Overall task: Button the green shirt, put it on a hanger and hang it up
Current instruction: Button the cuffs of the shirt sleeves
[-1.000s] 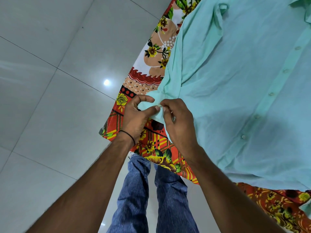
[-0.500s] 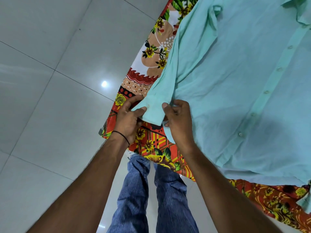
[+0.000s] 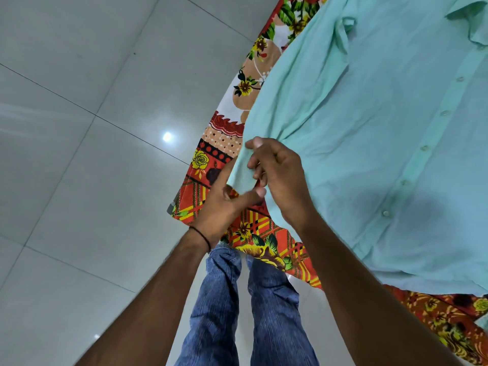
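The light green shirt (image 3: 369,143) lies spread front-up on a patterned cloth, its button placket running diagonally at the right with several buttons done up. One sleeve runs down its left side and ends in a cuff (image 3: 241,171) at the cloth's edge. My left hand (image 3: 224,204) is under the cuff, fingers spread, thumb touching its lower edge. My right hand (image 3: 280,180) rests over the cuff and sleeve with fingers loosely curled on the fabric. No hanger is in view.
A red, orange and yellow flowered cloth (image 3: 219,149) covers the raised surface under the shirt; its corner hangs at the left. Glossy grey floor tiles (image 3: 87,128) fill the left. My legs in blue jeans (image 3: 237,313) stand at the surface's edge.
Both hands were pinching the cuff together a second ago. Since then the cuff has been laid flatter, my left fingers have opened beneath it and my right hand has moved up over it.
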